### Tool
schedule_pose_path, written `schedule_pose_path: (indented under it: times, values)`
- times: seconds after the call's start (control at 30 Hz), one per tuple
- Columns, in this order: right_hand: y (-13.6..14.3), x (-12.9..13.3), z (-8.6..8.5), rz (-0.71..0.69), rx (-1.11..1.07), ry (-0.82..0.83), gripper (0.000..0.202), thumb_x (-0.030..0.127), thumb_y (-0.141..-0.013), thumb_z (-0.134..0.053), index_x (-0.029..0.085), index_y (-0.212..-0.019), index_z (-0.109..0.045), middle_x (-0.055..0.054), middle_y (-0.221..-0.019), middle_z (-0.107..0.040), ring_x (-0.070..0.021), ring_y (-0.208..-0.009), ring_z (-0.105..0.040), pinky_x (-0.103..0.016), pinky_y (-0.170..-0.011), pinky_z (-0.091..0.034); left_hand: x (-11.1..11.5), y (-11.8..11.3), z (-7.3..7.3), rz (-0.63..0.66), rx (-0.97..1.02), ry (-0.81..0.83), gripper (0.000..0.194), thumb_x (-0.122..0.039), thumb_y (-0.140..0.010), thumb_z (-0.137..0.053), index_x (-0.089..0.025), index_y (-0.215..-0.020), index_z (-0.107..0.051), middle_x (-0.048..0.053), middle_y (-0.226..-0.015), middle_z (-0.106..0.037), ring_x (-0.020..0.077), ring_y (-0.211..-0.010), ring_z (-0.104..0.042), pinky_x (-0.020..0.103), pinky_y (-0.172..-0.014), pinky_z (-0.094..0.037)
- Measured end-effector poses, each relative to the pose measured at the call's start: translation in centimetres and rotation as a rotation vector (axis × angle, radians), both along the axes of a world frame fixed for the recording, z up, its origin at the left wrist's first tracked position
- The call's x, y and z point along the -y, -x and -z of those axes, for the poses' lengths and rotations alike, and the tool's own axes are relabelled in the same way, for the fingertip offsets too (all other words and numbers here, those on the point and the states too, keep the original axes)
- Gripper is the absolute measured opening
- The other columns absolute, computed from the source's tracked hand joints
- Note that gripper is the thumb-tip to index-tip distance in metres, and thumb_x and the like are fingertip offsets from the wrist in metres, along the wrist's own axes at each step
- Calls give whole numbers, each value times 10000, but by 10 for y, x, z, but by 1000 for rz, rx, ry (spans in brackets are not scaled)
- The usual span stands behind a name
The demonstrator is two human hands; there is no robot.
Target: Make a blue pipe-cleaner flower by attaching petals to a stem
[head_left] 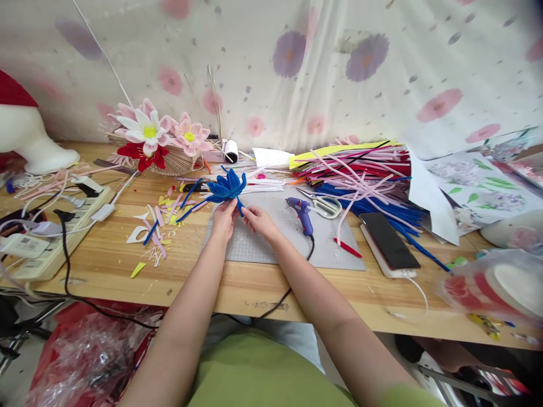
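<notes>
A blue pipe-cleaner flower [224, 186] with several pointed petals is held up over the grey cutting mat [271, 249]. My left hand [224, 219] grips it from below at its base. At its lower right, my right hand [258, 221] pinches a blue petal that hangs down. The fingertips of both hands are close together, and the flower's underside is partly hidden by them. A purple hot glue gun [301, 215] rests on the mat to the right of my right hand. Behind it are scissors [326, 206] with pale handles.
Bundled pipe cleaners [373, 169] lie at the back right, near a phone [390, 240] on a white block. A red pen-like object [348, 247] lies at the mat's edge. Scraps [159, 226], a power strip [63, 232] and finished flowers [148, 133] are to the left. The glue gun's cord [292, 288] crosses the table edge.
</notes>
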State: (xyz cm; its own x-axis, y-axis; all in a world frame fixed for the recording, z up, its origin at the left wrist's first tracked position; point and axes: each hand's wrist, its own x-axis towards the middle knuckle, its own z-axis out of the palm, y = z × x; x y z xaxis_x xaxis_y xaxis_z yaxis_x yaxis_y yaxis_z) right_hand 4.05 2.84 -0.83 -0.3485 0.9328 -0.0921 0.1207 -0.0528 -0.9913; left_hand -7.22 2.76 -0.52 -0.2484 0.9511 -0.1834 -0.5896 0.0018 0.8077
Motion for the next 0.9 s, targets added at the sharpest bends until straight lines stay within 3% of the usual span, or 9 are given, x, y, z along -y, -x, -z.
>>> schedule_pose_path:
  times: [0.1, 0.23, 0.33, 0.43, 0.67, 0.8, 0.9]
  values:
    - [1, 0, 6, 13, -41, 17, 330, 443, -840, -487, 185, -639, -443, 68, -520, -473, -33, -324, -344, -194, -347, -269, 3, 1, 8, 17, -11, -24, 160, -174, -619, -749, -123, -722, -638, 20, -704, -685, 103, -674, -645, 192, -649, -486]
    - [-2, 3, 8, -64, -198, 93, 321, 415, -842, -486, 187, -626, -417, 78, -496, -446, -30, -335, -326, -183, -352, -254, 6, 2, 7, 156, -18, 20, 155, -228, -716, -695, -105, -806, -669, 88, -806, -708, 148, -804, -665, 238, -726, -501]
    - [-2, 4, 7, -106, -263, 150, 338, 437, -842, -485, 186, -625, -424, 68, -484, -467, -36, -331, -323, -191, -353, -263, 5, 1, 4, 209, 2, 50, 179, -277, -761, -656, -110, -826, -666, 104, -812, -709, 177, -813, -669, 248, -637, -515]
    - [0, 3, 8, -100, -287, 167, 338, 472, -847, -469, 183, -671, -459, 51, -517, -521, -44, -335, -366, -201, -365, -291, 2, -2, 3, 126, 23, 76, 136, -260, -745, -670, -127, -739, -641, 66, -703, -688, 177, -756, -673, 220, -524, -492]
    - [4, 1, 18, -35, -232, 80, 273, 449, -778, -571, 186, -774, -498, 55, -617, -568, -40, -380, -448, -190, -396, -341, -4, -6, 14, -53, -147, 73, 189, -294, -651, -732, -127, -677, -649, 43, -623, -669, 152, -647, -652, 198, -501, -441]
    - [7, -3, 25, -6, -151, 63, 234, 401, -789, -564, 182, -737, -496, 62, -560, -535, -42, -378, -438, -187, -395, -327, -4, -3, 20, -51, -373, -22, 204, -322, -631, -737, -133, -674, -676, 37, -650, -685, 148, -677, -638, 207, -568, -450]
    - [7, -5, 26, -5, -146, 76, 246, 376, -813, -528, 181, -674, -470, 61, -527, -510, -42, -366, -416, -190, -397, -314, -4, 1, 18, 18, -318, -6, 245, -364, -671, -707, -126, -723, -685, 54, -664, -689, 169, -736, -653, 228, -628, -468]
